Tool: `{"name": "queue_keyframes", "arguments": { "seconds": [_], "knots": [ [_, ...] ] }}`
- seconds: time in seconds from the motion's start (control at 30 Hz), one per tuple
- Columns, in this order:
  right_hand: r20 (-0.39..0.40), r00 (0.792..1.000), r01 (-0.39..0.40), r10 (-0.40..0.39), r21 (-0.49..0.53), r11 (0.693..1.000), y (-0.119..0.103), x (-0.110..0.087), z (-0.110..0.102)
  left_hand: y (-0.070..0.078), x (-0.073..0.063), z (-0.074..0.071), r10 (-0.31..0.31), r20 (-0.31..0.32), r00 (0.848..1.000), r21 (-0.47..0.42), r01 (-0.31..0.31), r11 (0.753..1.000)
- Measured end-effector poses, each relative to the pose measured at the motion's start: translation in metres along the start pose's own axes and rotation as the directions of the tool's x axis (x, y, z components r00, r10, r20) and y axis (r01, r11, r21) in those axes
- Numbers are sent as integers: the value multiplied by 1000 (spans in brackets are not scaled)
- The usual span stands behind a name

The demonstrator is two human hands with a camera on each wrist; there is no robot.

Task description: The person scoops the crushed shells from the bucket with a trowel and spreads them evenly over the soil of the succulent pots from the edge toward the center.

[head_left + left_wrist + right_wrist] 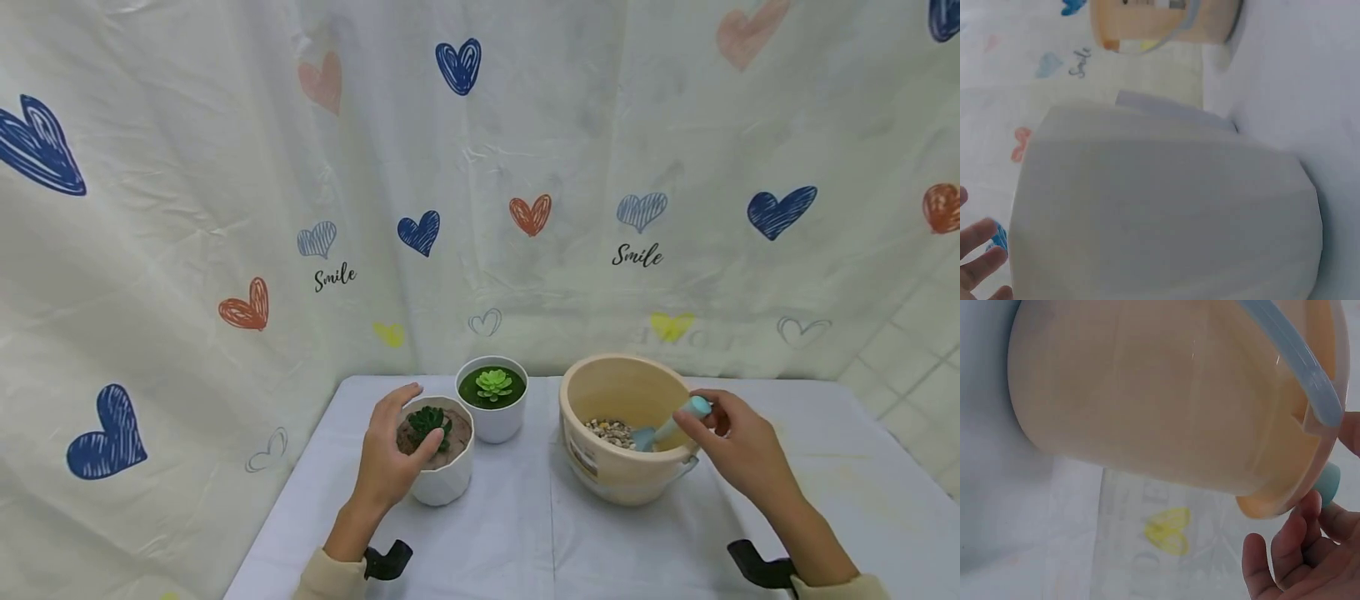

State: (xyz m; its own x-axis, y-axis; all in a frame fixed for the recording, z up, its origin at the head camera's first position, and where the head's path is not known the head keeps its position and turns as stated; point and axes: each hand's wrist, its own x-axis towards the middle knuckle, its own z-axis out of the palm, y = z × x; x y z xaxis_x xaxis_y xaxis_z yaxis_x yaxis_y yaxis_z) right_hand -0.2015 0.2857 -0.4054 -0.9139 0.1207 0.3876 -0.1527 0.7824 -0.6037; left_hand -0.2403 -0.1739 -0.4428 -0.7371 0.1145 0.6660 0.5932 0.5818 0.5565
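Note:
My left hand point(390, 454) is beside the white faceted pot point(442, 485), fingers extended along its far left side and thumb over the near rim. Brownish soil fills this pot around a dark green succulent point(426, 422). In the left wrist view the pot's wall point(1166, 206) hides most of the hand. At the right, my right hand point(738, 446) pinches the teal end of a small shovel point(664, 428) by thumb and fingers. The shovel's blue blade touches gravel point(609, 432) inside a beige bucket point(622, 485). The bucket's rim partly hides the handle in the right wrist view.
Behind the faceted pot stands a round white pot point(498, 427) with a light green succulent point(494, 384). A blue-grey bail point(1297, 356) hangs on the bucket. The white-covered table point(517, 533) meets a heart-printed curtain point(555, 283) at the back.

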Motion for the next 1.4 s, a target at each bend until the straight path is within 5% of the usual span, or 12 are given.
{"name": "queue_keyframes", "arguments": {
  "seconds": [0.17, 0.27, 0.4, 0.5, 0.63, 0.73, 0.83, 1.17, 1.4],
  "knots": [
    [-36, 999, 3, -4, -24, 1000, -4, -1, 3, 25, 10, 30, 222, -96, 970, 11, -222, 975],
    [-34, 999, 22, -24, -51, 998, -7, 1, 4, 39, 14, 52, 273, -100, 957, -13, -275, 961],
    [-6, 999, 40, -41, -85, 996, -13, 5, 5, 55, 15, 84, 266, -32, 963, -98, -268, 958],
    [25, 999, 47, -44, -120, 992, -17, 8, 8, 64, 16, 107, 223, 27, 974, -191, -214, 958],
    [38, 999, 43, -36, -206, 978, -20, 12, 13, 72, 19, 132, 53, 128, 990, -340, -7, 940],
    [29, 999, 28, -21, -268, 963, -22, 12, 17, 75, 23, 147, -80, 208, 975, -422, 163, 892],
    [39, 999, 19, -8, -300, 954, -24, 12, 19, 77, 26, 160, -157, 265, 952, -460, 267, 847],
    [106, 994, 31, -5, -249, 968, -29, 19, 20, 80, 26, 185, -229, 401, 887, -491, 419, 764],
    [147, 988, -13, 43, -198, 980, -26, 23, 18, 80, 23, 187, -234, 392, 890, -497, 419, 760]
  ]
}}
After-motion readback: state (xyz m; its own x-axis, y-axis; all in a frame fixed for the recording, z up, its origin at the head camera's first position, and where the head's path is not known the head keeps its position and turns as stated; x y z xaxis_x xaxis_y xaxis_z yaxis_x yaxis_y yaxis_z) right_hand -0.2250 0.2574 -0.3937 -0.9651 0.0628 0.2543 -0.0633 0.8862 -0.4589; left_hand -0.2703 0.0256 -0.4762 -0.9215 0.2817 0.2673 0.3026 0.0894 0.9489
